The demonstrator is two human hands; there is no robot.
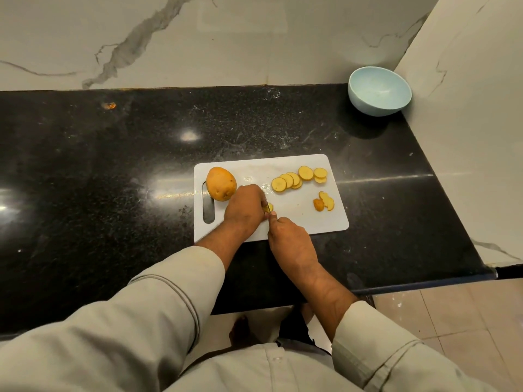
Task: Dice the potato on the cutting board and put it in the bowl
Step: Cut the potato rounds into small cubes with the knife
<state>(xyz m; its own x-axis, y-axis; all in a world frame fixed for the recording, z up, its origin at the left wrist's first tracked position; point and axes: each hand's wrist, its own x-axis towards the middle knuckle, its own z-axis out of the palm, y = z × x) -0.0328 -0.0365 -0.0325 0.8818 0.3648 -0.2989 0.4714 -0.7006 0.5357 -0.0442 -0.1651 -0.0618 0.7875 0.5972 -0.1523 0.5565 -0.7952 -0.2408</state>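
A white cutting board [308, 219] lies on the black counter. At its left end sits a whole potato [220, 183]. Several round potato slices [297, 178] fan out along its far side, and end pieces [325, 201] lie at the right. My left hand [244, 209] curls over a small potato piece [268, 207] in the board's middle. My right hand [288, 240] grips a knife whose handle is hidden in the fist; its blade meets that piece. The light blue bowl [379, 90] stands empty at the far right corner.
A marble wall runs behind the counter [113, 179] and another closes its right side beside the bowl. The counter's front edge is near my body, with tiled floor below at the right. A small orange scrap [109, 105] lies at the far left.
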